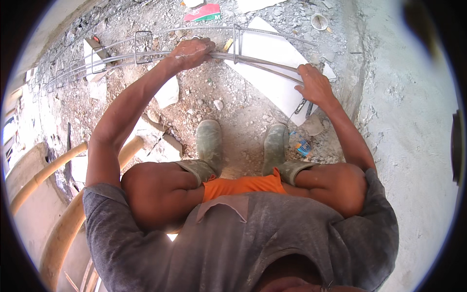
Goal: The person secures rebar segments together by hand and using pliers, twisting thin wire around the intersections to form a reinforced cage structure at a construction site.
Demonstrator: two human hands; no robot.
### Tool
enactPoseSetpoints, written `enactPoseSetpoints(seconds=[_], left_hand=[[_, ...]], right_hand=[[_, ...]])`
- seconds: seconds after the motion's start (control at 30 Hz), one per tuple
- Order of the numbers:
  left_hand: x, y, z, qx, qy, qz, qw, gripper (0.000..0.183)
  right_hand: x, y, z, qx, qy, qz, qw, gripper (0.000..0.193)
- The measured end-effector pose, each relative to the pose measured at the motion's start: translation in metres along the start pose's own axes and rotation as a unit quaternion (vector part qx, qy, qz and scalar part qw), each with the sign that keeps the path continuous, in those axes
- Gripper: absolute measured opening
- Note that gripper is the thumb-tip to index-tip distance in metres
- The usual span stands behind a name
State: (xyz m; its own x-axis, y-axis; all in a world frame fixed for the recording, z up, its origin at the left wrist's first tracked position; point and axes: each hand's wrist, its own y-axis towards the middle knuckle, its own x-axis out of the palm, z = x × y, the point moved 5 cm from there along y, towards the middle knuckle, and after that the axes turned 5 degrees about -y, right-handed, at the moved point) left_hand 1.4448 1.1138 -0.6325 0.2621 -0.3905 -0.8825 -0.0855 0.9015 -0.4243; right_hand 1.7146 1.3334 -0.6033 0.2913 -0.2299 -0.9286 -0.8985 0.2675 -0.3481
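Observation:
A long cage of steel reinforcing bars (pixel 260 61) runs from the far left across the ground in front of me. Thin rectangular stirrups (pixel 135 47) stand around the bars at intervals. My left hand (pixel 191 53) is closed around the near bars, just left of one stirrup (pixel 237 45). Farther right, my right hand (pixel 315 84) grips the near bars close to their ends, with the thumb below. Just under that hand lie dark-handled pliers (pixel 300 106), partly hidden. A flat white board (pixel 265 80) lies beneath the bars between my hands.
Rubble and gravel (pixel 233 104) cover the ground around my boots (pixel 209 143). A concrete wall (pixel 404 121) rises on the right. Bamboo poles (pixel 63 238) stand at the lower left. A white cup (pixel 319 22) and a red-green wrapper (pixel 203 12) lie beyond the bars.

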Motion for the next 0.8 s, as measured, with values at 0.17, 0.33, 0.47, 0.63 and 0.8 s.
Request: enactPoseSetpoints(seconds=[0.17, 0.33, 0.47, 0.63, 0.8], left_hand=[[-0.002, -0.007, 0.004, -0.008, 0.021, 0.047, 0.999, 0.028], [-0.033, -0.016, 0.003, -0.036, 0.005, 0.122, 0.992, 0.024], [-0.033, -0.012, 0.000, -0.078, -0.015, 0.118, 0.990, 0.016], [-0.030, -0.012, 0.004, -0.081, -0.035, 0.122, 0.989, 0.015], [-0.015, -0.025, 0.010, -0.053, -0.029, 0.147, 0.987, 0.016]], right_hand=[[0.018, -0.004, 0.004, -0.013, 0.013, 0.087, 0.996, 0.025], [-0.052, 0.020, 0.024, 0.000, -0.044, 0.210, 0.977, 0.020], [-0.046, 0.033, 0.028, -0.022, -0.019, 0.229, 0.973, 0.025], [-0.035, 0.014, 0.036, 0.035, 0.061, 0.143, 0.987, 0.035], [-0.038, -0.001, 0.035, 0.051, 0.154, 0.014, 0.987, 0.045]])
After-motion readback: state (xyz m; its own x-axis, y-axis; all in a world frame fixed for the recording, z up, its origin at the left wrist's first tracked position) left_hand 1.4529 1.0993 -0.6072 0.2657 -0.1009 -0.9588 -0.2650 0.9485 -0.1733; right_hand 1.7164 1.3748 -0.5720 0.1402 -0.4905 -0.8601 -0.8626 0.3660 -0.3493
